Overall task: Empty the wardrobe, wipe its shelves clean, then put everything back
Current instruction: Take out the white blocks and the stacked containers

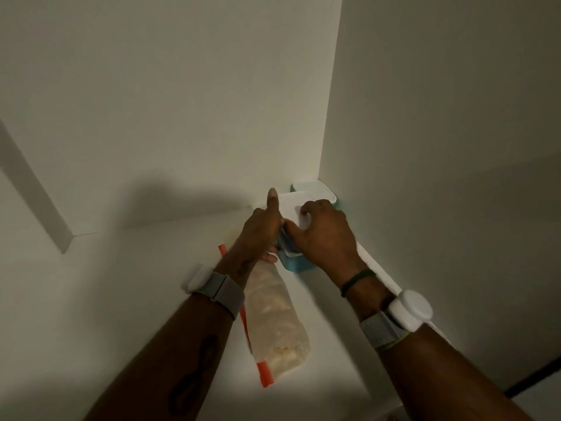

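A teal box with a white lid (pixel 294 205) sits on the white wardrobe shelf (pixel 151 268) near the right wall. My right hand (pixel 321 235) lies on top of the lid with its fingers curled over it and its thumb at the near left corner. My left hand (pixel 262 229) holds the box's left side, index finger pointing straight up along the edge. A second teal box with a white lid (pixel 315 191) stands in the back right corner, just behind the first. A clear plastic bag with a red strip (pixel 273 317) lies on the shelf under my left forearm.
The wardrobe's white back wall (pixel 182 101) and right side wall (pixel 440 132) close in the shelf. A shelf bracket or divider edge (pixel 36 189) slants at the left. The shelf's front right edge (pixel 382 278) runs under my right wrist.
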The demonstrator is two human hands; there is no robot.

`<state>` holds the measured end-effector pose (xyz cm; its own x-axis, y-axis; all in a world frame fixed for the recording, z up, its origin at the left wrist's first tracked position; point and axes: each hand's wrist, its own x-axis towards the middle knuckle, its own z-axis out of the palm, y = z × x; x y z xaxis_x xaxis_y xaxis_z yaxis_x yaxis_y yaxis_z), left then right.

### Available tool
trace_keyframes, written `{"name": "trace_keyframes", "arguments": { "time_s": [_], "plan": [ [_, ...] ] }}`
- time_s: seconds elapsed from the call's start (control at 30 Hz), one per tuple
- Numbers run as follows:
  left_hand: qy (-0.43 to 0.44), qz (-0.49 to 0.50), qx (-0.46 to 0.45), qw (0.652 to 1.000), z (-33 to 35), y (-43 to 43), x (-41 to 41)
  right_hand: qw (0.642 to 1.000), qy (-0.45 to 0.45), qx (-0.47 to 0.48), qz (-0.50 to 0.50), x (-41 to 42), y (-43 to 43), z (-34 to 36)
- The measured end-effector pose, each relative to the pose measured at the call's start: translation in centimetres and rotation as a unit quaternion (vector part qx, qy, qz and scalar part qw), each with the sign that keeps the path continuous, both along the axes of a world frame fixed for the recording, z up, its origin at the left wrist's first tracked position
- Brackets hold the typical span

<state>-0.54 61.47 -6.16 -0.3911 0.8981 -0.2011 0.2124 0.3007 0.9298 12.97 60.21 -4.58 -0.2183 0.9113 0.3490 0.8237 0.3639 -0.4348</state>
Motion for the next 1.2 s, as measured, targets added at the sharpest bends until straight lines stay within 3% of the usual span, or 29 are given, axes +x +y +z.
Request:
{"name": "trace_keyframes", "arguments": {
  "time_s": [0.1,0.17,0.27,0.33,0.43,0.53,0.67,0.8,0.9,0.97,1.1,1.2],
  "plan": [
    [-0.008,-0.037,-0.042,0.998,0.8,-0.3,0.0,0.995,0.057,-0.073,0.048,1.2,1.9,1.1],
    [-0.017,-0.046,-0.076,0.996,1.1,-0.4,-0.1,0.968,0.165,-0.162,0.097,2.3,3.8,2.9],
    [-0.002,-0.049,-0.093,0.994,1.3,-0.2,0.0,0.952,0.289,-0.094,0.026,3.7,8.2,3.4],
    [0.018,-0.050,-0.088,0.995,1.0,-0.2,0.0,0.964,0.253,-0.085,-0.009,4.1,10.9,2.1],
    [0.023,-0.056,-0.075,0.995,0.8,-0.3,-0.4,0.973,0.147,-0.171,0.040,4.1,13.5,-0.8],
    [-0.003,-0.067,-0.066,0.996,0.8,-0.5,-1.0,0.990,-0.001,-0.120,0.072,4.0,15.1,-3.5],
    [-0.030,-0.052,-0.047,0.997,1.1,-0.7,-1.8,0.988,-0.100,-0.109,0.047,3.2,14.7,-5.1],
    [-0.027,-0.059,-0.056,0.996,1.5,-0.6,-2.4,0.993,-0.066,-0.095,0.022,2.6,13.6,-5.5],
    [-0.028,-0.050,-0.061,0.997,1.4,-0.4,-2.8,0.999,0.022,-0.036,0.019,1.9,13.5,-4.6],
    [-0.026,-0.048,-0.060,0.997,1.3,-0.4,-2.7,0.996,0.068,-0.043,0.048,1.5,14.3,-3.8],
    [-0.030,-0.037,-0.047,0.998,0.7,-0.5,-2.5,0.980,0.034,-0.115,0.157,0.2,16.3,-2.8],
    [-0.025,-0.031,-0.031,0.999,0.1,-0.5,-2.2,0.973,0.049,-0.116,0.195,-1.1,17.4,-2.1]
  ]
}}
